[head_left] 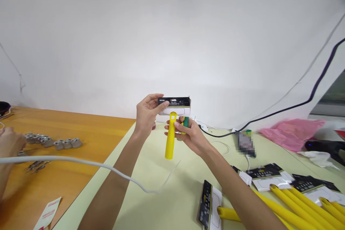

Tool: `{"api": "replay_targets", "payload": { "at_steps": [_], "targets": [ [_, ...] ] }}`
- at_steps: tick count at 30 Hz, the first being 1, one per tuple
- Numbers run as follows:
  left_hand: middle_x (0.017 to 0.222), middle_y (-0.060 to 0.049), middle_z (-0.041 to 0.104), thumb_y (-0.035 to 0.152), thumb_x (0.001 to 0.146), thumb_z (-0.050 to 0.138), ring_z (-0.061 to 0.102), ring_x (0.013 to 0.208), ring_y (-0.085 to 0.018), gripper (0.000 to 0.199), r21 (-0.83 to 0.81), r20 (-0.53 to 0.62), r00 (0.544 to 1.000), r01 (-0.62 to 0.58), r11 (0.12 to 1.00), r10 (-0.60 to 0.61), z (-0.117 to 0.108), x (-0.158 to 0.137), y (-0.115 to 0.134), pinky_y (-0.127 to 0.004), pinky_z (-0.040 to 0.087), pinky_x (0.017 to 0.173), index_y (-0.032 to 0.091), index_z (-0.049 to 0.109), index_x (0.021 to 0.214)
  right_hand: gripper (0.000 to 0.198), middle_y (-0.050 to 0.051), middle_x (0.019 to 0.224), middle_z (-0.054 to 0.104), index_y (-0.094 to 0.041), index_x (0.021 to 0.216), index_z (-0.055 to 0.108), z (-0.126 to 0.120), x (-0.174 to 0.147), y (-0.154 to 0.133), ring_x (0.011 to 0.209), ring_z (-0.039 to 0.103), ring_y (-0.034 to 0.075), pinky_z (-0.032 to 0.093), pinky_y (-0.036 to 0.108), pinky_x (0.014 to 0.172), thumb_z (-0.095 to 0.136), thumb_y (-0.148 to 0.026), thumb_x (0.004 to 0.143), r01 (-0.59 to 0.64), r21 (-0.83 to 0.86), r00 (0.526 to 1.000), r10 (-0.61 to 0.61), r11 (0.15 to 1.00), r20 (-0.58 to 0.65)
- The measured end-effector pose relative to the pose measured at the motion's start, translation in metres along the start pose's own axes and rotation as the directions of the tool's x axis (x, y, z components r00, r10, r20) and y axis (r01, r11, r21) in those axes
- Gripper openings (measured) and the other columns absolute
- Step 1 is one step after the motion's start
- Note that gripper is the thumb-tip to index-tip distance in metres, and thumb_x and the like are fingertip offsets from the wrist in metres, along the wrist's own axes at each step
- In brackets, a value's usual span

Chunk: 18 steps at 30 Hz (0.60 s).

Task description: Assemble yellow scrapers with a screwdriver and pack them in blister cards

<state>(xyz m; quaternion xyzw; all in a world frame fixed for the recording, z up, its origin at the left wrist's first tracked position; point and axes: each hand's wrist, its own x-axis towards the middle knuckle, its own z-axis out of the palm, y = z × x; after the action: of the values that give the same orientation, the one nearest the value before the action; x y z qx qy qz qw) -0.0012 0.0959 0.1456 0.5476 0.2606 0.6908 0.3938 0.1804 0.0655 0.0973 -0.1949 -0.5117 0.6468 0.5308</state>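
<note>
A scraper with a yellow handle [169,143] is held up in front of me, upright, with the handle pointing down. A black-and-white printed card [176,103] covers its head. My left hand [147,115] pinches the card's left side, thumb across the front. Around the upper part of the handle, the fingers of my right hand [192,133] are closed. Something green and yellow [185,121] shows behind the handle by my right fingers; whether that hand holds it I cannot tell.
More yellow-handled scrapers [296,201] with cards lie at the right front, one card [210,205] nearer the middle. A white cable [107,166] crosses the left foreground. Grey metal parts [67,143] and another person's hand [10,143] are on the orange table [88,122]. Pink plastic [292,133] lies right.
</note>
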Motion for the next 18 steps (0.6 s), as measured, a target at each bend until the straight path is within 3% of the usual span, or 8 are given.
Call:
{"api": "replay_targets", "payload": {
  "at_steps": [6, 9, 12, 15, 18],
  "targets": [
    [0.110, -0.006, 0.076, 0.034, 0.073, 0.098, 0.071, 0.103, -0.019, 0.050, -0.262, 0.090, 0.987, 0.149, 0.953, -0.130, 0.003, 0.003, -0.008, -0.031, 0.055, 0.089, 0.021, 0.076, 0.116, 0.052, -0.003, 0.095, 0.069, -0.024, 0.087, 0.054, -0.004, 0.001, 0.000, 0.087, 0.073, 0.018, 0.067, 0.041, 0.089, 0.102, -0.035, 0.073, 0.053, -0.069, 0.995, -0.058, 0.996, -0.077],
    [0.106, -0.008, 0.078, 0.042, 0.076, 0.097, 0.073, 0.104, -0.025, 0.050, -0.212, 0.183, 0.952, 0.280, 0.936, -0.244, 0.003, 0.002, -0.007, -0.036, 0.057, 0.086, 0.023, 0.077, 0.118, 0.057, -0.002, 0.098, 0.070, -0.024, 0.084, 0.052, -0.010, 0.003, -0.001, 0.078, 0.070, 0.016, 0.065, 0.037, 0.079, 0.104, -0.034, 0.066, 0.131, -0.234, 0.973, -0.170, 0.963, -0.155],
    [0.092, -0.009, 0.078, 0.059, 0.083, 0.090, 0.073, 0.087, -0.028, 0.053, -0.100, 0.282, 0.890, 0.398, 0.912, -0.357, 0.002, 0.000, -0.005, -0.038, 0.055, 0.072, 0.023, 0.081, 0.120, 0.056, 0.001, 0.102, 0.073, -0.024, 0.082, 0.052, -0.015, 0.005, -0.005, 0.076, 0.068, 0.018, 0.062, 0.036, 0.071, 0.104, -0.038, 0.064, 0.165, -0.418, 0.935, -0.276, 0.894, -0.223],
    [0.086, -0.011, 0.077, 0.075, 0.084, 0.081, 0.070, 0.074, -0.027, 0.062, -0.063, 0.332, 0.862, 0.426, 0.903, -0.383, 0.001, 0.000, -0.004, -0.038, 0.052, 0.063, 0.023, 0.083, 0.119, 0.053, 0.003, 0.102, 0.073, -0.024, 0.081, 0.055, -0.018, 0.007, -0.009, 0.074, 0.065, 0.018, 0.059, 0.034, 0.067, 0.102, -0.043, 0.065, 0.177, -0.491, 0.903, -0.339, 0.853, -0.265],
    [0.088, -0.014, 0.078, 0.085, 0.082, 0.075, 0.072, 0.074, -0.029, 0.073, -0.042, 0.339, 0.857, 0.425, 0.904, -0.388, 0.001, 0.000, -0.003, -0.037, 0.050, 0.057, 0.021, 0.084, 0.115, 0.054, 0.004, 0.100, 0.072, -0.024, 0.079, 0.055, -0.020, 0.009, -0.009, 0.078, 0.064, 0.019, 0.056, 0.034, 0.067, 0.101, -0.049, 0.064, 0.200, -0.530, 0.868, -0.400, 0.824, -0.295]
  ]
}}
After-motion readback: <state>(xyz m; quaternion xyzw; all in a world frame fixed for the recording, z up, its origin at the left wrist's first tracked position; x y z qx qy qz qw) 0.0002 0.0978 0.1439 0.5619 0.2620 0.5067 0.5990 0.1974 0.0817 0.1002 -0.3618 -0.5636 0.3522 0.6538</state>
